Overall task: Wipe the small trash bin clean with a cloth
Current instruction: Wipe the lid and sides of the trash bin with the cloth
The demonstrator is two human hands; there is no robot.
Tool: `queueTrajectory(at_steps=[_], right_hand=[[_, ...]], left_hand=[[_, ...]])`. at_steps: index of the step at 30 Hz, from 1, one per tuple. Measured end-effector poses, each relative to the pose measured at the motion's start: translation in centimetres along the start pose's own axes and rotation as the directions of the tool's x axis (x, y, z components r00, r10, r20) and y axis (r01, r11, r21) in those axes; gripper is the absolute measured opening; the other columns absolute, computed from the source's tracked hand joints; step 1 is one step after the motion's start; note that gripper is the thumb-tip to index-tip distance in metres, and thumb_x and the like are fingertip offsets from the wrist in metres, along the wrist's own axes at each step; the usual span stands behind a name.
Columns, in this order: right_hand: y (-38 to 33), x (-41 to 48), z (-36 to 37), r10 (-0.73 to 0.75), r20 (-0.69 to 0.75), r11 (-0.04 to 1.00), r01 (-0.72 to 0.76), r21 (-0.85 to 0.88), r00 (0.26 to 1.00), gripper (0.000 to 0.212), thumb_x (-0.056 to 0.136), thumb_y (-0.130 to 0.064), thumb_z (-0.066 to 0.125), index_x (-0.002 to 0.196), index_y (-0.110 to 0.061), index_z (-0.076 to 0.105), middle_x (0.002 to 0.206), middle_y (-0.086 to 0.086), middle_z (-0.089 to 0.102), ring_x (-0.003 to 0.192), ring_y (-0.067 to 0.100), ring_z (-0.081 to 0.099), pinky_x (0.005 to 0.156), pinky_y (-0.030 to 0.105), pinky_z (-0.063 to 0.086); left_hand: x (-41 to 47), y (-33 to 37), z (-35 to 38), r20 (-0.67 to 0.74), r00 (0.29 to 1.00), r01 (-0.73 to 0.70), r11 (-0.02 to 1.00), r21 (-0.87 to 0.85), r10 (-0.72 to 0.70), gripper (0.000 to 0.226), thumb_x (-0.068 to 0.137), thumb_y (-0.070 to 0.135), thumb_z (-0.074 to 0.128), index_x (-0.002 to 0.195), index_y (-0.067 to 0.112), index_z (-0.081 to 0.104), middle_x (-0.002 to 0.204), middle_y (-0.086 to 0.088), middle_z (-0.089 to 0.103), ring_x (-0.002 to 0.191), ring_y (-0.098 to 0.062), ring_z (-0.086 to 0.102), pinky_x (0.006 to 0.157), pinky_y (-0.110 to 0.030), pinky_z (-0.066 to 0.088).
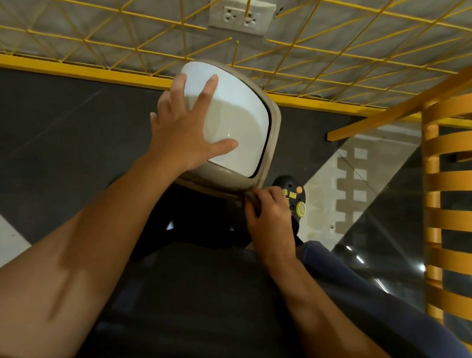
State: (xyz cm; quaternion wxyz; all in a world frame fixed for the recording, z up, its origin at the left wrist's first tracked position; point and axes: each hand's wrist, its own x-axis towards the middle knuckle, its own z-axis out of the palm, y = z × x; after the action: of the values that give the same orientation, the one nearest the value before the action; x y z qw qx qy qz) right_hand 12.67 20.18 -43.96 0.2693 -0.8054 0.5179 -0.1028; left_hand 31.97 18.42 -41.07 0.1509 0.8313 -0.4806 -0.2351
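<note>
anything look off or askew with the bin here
Mostly fine. The white lid of the bin shows a dark gap along its right edge only, so it may sit slightly askew under the left hand. No spill or damage shows.

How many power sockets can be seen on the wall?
2. Both sit in the white wall plate at top centre: left socket and right socket, side by side. Yellow wire crosses the plate but seems to hide no more.
</note>
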Motion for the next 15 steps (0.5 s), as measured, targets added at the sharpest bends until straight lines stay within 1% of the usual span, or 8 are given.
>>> queueTrajectory(at_steps=[2,4,6,9,12,13,15], right_hand=[[0.3,1.1,-0.5,0.069,-0.033,0.997,-0.069,0.023,0.997,0.013,0.087,-0.006,0.059,0.093,0.004,0.065,0.091,0.019,0.057,0.083,0.028,0.054,0.073,0.016,0.033],[0.6,1.9,-0.7,0.139,-0.067,0.989,-0.136,0.053,0.988,0.015,0.089,-0.008,0.056,0.093,0.004,0.064,0.093,0.018,0.056,0.083,0.024,0.051,0.07,0.012,0.029],[0.4,1.8,-0.3,0.187,-0.09,0.979,-0.178,0.096,0.978,0.015,0.09,-0.009,0.055,0.094,0.003,0.063,0.095,0.016,0.055,0.081,0.017,0.047,0.07,0.012,0.028],[0.0,1.0,0.7,0.24,-0.094,0.961,-0.223,0.165,0.966,0.017,0.091,-0.012,0.055,0.096,0.002,0.062,0.099,0.015,0.055,0.083,0.015,0.046,0.071,0.012,0.029],[0.2,1.8,0.5,0.31,-0.134,0.938,-0.28,0.205,0.941,0.019,0.091,-0.014,0.055,0.101,0.0,0.061,0.102,0.014,0.055,0.085,0.014,0.045,0.072,0.01,0.027],[0.5,2.5,0.2,0.329,-0.15,0.933,-0.297,0.203,0.932,0.018,0.09,-0.013,0.055,0.101,0.001,0.061,0.103,0.015,0.055,0.085,0.014,0.045,0.072,0.009,0.025],[1.0,4.1,-0.5,0.348,-0.167,0.927,-0.312,0.209,0.923,0.017,0.09,-0.01,0.055,0.1,0.002,0.061,0.105,0.019,0.056,0.089,0.021,0.049,0.072,0.01,0.025]], left_hand=[[-0.1,0.3,0.1,-0.015,1.0,0.028,0.999,-0.018,-0.028,0.097,0.069,0.062,0.063,0.143,0.038,0.005,0.152,-0.012,-0.004,0.137,-0.041,0.007,0.108,-0.062,0.018],[0.0,0.5,0.3,-0.028,0.998,0.058,0.998,-0.021,-0.059,0.097,0.07,0.063,0.062,0.143,0.038,0.003,0.152,-0.012,-0.005,0.137,-0.042,0.006,0.108,-0.063,0.015],[0.1,0.7,0.5,-0.022,0.996,0.088,0.996,-0.013,-0.088,0.097,0.07,0.065,0.06,0.142,0.04,0.0,0.152,-0.011,-0.008,0.138,-0.042,0.002,0.106,-0.066,0.008],[0.1,0.7,0.6,-0.012,0.991,0.136,0.991,-0.013,-0.136,0.098,0.069,0.067,0.059,0.141,0.043,-0.003,0.153,-0.01,-0.013,0.138,-0.045,-0.01,0.103,-0.07,0.0],[-0.3,1.5,0.7,-0.008,0.978,0.208,0.978,-0.035,-0.208,0.1,0.069,0.068,0.058,0.141,0.042,-0.006,0.152,-0.009,-0.022,0.136,-0.048,-0.016,0.102,-0.071,0.001],[-0.5,1.9,0.8,0.001,0.97,0.242,0.969,-0.053,-0.242,0.1,0.071,0.068,0.056,0.142,0.041,-0.009,0.152,-0.008,-0.024,0.136,-0.048,-0.017,0.102,-0.071,0.002],[-0.8,2.5,0.8,0.039,0.953,0.302,0.95,-0.086,-0.299,0.096,0.076,0.069,0.048,0.142,0.037,-0.015,0.15,-0.005,-0.03,0.135,-0.047,-0.021,0.103,-0.071,0.001]])
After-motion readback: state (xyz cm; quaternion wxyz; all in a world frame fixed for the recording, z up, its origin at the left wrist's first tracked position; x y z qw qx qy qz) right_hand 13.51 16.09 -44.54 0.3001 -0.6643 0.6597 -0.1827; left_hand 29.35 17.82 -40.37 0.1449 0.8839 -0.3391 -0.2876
